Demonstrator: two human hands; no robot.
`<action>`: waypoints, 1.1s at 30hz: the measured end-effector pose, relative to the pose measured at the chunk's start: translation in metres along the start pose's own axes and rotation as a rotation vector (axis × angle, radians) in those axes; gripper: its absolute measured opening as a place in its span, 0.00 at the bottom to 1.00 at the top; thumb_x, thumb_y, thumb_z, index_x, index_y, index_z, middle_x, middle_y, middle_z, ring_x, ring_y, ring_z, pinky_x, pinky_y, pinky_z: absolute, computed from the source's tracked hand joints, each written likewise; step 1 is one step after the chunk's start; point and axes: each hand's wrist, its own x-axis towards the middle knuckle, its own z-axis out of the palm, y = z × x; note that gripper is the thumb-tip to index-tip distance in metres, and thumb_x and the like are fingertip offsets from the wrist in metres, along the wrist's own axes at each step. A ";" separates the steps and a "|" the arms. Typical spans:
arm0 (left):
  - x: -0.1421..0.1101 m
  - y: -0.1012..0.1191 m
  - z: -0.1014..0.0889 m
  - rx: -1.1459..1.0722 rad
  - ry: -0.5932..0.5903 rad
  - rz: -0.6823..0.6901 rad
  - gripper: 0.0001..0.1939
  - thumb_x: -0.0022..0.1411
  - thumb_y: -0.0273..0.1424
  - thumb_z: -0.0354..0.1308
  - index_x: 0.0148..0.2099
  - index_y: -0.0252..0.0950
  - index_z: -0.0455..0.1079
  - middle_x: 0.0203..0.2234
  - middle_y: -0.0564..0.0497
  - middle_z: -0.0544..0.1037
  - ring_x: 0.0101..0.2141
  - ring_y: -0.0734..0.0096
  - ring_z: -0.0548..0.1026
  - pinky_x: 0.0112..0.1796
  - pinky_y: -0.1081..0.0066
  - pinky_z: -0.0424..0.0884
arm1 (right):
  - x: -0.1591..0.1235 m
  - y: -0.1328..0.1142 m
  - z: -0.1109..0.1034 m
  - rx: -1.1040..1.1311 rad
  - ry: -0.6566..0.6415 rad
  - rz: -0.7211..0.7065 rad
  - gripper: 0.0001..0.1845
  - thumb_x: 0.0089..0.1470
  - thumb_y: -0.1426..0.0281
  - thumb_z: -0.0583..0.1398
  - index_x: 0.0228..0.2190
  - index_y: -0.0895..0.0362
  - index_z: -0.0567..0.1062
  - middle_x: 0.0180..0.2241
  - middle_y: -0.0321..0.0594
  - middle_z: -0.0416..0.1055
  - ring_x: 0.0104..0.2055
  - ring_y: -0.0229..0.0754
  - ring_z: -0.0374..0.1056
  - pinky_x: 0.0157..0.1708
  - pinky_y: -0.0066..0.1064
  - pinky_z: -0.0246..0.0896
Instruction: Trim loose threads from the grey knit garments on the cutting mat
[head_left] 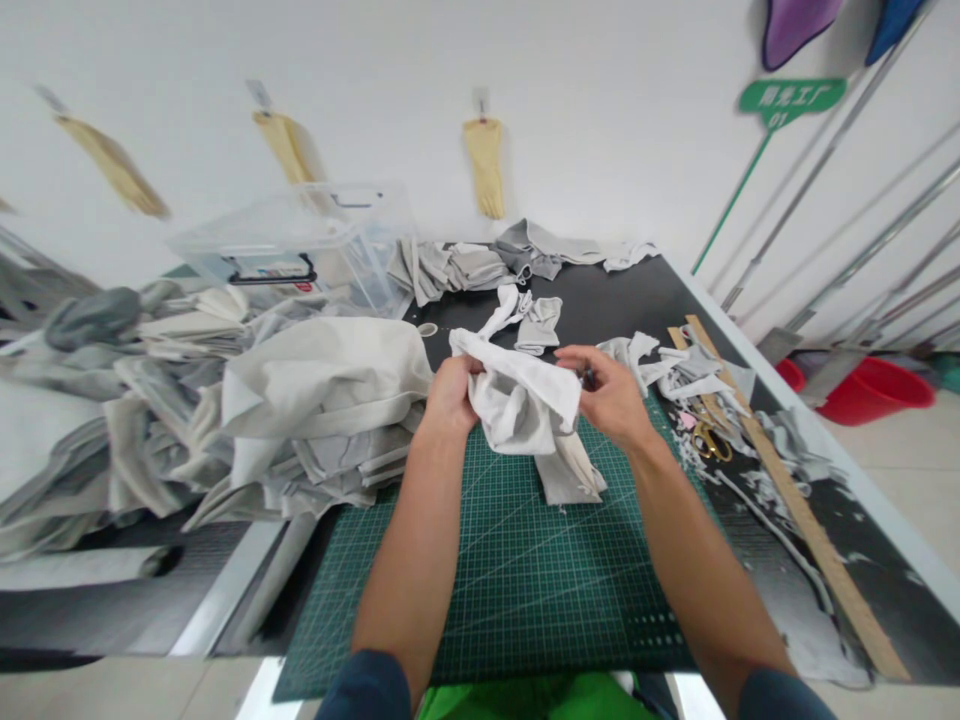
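Observation:
My left hand (454, 395) is closed on the left side of a bunched white cloth piece (517, 400), held above a green cutting mat (525, 580). At the cloth's right end, my right hand (606, 395) is closed, its fingers at the edge. A small dark thing (590, 379) shows between those fingers; its kind is unclear. Under the held cloth, a folded beige-grey cloth piece (568, 472) lies on the mat. Just beyond are a small grey cloth piece (540, 325) and a white strip (504, 310).
At left, a large heap of grey and white cloth (322, 375) stands beside a clear plastic box (262, 245). Gold-handled scissors (709, 442), scraps and a long wooden ruler (810, 520) lie at right. More cloth pieces (465, 268) line the back.

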 end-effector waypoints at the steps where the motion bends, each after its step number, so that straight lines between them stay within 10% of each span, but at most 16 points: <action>1: -0.001 -0.002 0.001 0.014 -0.004 -0.030 0.09 0.46 0.30 0.66 0.32 0.38 0.71 0.21 0.50 0.76 0.29 0.58 0.80 0.33 0.62 0.78 | -0.001 0.000 0.003 0.017 0.061 0.005 0.15 0.54 0.64 0.72 0.45 0.50 0.83 0.38 0.38 0.79 0.37 0.43 0.69 0.38 0.36 0.63; 7: -0.010 -0.006 -0.006 0.726 -0.086 0.130 0.14 0.42 0.32 0.73 0.33 0.39 0.75 0.29 0.43 0.83 0.41 0.43 0.82 0.38 0.59 0.75 | -0.003 0.001 0.007 0.203 0.167 0.105 0.16 0.57 0.54 0.71 0.31 0.52 0.78 0.27 0.34 0.69 0.29 0.39 0.58 0.29 0.32 0.54; 13: -0.033 0.009 0.005 1.158 -0.109 0.514 0.34 0.47 0.33 0.69 0.59 0.37 0.77 0.69 0.35 0.70 0.72 0.32 0.59 0.66 0.43 0.62 | -0.008 -0.007 0.013 0.233 -0.052 0.208 0.25 0.57 0.46 0.71 0.28 0.54 0.76 0.24 0.32 0.64 0.26 0.36 0.54 0.26 0.31 0.49; 18: -0.048 0.010 0.026 0.450 -0.582 0.347 0.23 0.53 0.33 0.67 0.53 0.36 0.78 0.46 0.43 0.84 0.48 0.55 0.80 0.53 0.57 0.75 | -0.011 -0.013 0.013 0.258 -0.229 0.228 0.29 0.57 0.42 0.69 0.28 0.55 0.77 0.25 0.34 0.67 0.26 0.36 0.56 0.26 0.31 0.50; 24: -0.053 0.003 0.039 0.215 -0.314 0.320 0.09 0.54 0.34 0.67 0.31 0.37 0.70 0.23 0.56 0.71 0.25 0.76 0.68 0.29 0.73 0.64 | -0.010 -0.011 0.010 0.250 -0.167 0.206 0.23 0.58 0.47 0.71 0.33 0.55 0.83 0.27 0.36 0.72 0.28 0.38 0.60 0.28 0.32 0.53; 33: -0.058 0.005 0.038 0.439 -0.371 0.377 0.12 0.56 0.36 0.71 0.35 0.37 0.73 0.25 0.55 0.74 0.26 0.75 0.68 0.28 0.73 0.62 | -0.010 -0.020 0.014 0.294 0.012 0.182 0.18 0.54 0.52 0.74 0.37 0.52 0.87 0.35 0.40 0.82 0.35 0.43 0.70 0.36 0.36 0.66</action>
